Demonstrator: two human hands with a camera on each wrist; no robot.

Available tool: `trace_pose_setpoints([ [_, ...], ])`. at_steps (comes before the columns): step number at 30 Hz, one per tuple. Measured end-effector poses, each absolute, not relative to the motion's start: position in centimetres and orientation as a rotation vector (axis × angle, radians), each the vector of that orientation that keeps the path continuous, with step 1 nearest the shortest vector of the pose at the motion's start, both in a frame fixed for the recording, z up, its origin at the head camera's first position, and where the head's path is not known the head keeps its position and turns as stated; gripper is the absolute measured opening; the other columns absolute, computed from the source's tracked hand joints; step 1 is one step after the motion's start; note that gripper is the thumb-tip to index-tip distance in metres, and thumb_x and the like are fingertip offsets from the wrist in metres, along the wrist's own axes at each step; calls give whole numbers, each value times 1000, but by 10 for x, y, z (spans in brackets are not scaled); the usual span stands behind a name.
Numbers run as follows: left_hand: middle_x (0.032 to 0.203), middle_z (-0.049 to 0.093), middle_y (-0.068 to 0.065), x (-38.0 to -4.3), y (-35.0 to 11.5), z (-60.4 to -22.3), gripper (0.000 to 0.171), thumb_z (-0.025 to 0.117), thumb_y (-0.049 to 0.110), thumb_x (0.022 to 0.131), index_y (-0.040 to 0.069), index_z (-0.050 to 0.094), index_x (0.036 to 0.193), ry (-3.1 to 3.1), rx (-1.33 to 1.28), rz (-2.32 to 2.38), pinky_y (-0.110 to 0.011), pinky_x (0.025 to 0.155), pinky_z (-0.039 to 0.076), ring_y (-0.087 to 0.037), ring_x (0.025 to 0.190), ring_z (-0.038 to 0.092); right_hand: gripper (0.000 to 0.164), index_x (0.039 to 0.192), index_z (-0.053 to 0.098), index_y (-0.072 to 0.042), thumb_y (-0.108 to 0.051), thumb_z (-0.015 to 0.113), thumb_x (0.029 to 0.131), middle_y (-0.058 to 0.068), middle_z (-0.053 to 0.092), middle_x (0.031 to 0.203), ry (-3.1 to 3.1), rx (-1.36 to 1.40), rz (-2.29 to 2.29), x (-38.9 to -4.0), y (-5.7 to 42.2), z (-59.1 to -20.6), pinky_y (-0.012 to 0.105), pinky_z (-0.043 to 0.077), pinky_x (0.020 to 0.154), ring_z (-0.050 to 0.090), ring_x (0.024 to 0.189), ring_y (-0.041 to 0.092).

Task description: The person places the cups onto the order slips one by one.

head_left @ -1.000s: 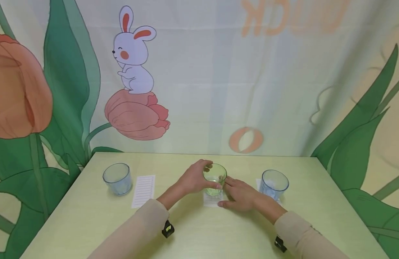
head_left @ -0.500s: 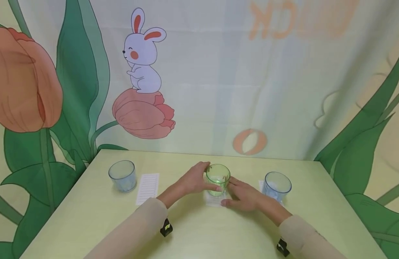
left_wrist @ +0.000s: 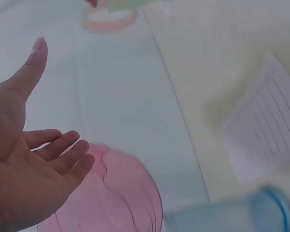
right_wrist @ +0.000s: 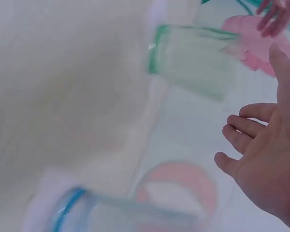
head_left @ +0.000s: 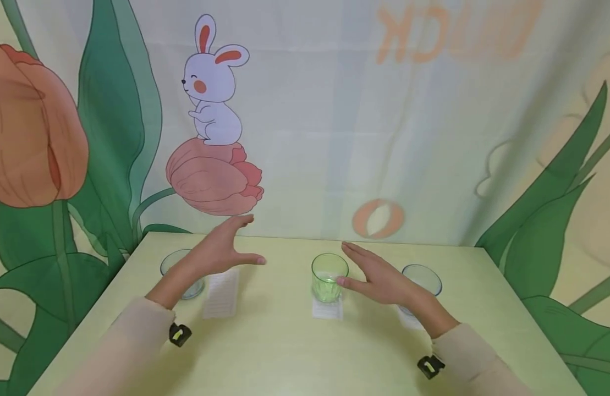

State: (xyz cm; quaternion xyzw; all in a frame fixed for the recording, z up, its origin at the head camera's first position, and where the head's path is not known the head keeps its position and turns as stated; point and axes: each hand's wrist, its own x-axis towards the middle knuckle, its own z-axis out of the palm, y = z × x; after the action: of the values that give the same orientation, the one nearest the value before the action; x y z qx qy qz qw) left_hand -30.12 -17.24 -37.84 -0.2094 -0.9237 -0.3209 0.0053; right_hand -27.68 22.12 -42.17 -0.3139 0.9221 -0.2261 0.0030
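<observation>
A green glass cup (head_left: 329,279) stands upright on a lined paper slip (head_left: 328,311) in the middle of the table. Off to its left, my left hand (head_left: 213,254) hovers with thumb and fingers spread, holding nothing; it partly covers a bluish glass cup (head_left: 192,290). Just right of the green cup, my right hand (head_left: 381,276) is raised with its fingers straight, the thumb overlapping the cup's edge in the head view; the right wrist view shows the hand apart from the green cup (right_wrist: 195,60). Another bluish glass cup (head_left: 423,278) is partly hidden behind the right hand.
A second lined paper slip (head_left: 220,294) lies beside the left bluish cup, and a third slip (head_left: 411,318) lies at the right bluish cup. A printed curtain (head_left: 295,137) hangs behind the table's (head_left: 285,352) back edge.
My left hand has let go of the green cup and moved left, up off the table. My right hand has lifted from beside the cup. The cup stays on its slip.
</observation>
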Motion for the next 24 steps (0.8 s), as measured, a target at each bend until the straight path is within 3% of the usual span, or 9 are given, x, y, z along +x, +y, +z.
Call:
trace_pose_setpoints([
  [14,164,36,-29,-285,-275,-406,114,85,61,83,-2,33,163,-2977,-438,-820,-71,115,35,-52,149,34,92,167,26,-1,-60,59,104,13,23,175,2849,-1251,-536,-272,109,-416,50,19,130,22,161,28],
  [24,160,37,-35,-283,-304,-426,115,85,61,83,-9,34,159,-3006,-391,-816,-71,112,38,-55,144,39,92,165,31,-1,-65,55,104,13,30,172,2864,-1316,-414,-285,30,-459,42,26,128,27,160,25],
])
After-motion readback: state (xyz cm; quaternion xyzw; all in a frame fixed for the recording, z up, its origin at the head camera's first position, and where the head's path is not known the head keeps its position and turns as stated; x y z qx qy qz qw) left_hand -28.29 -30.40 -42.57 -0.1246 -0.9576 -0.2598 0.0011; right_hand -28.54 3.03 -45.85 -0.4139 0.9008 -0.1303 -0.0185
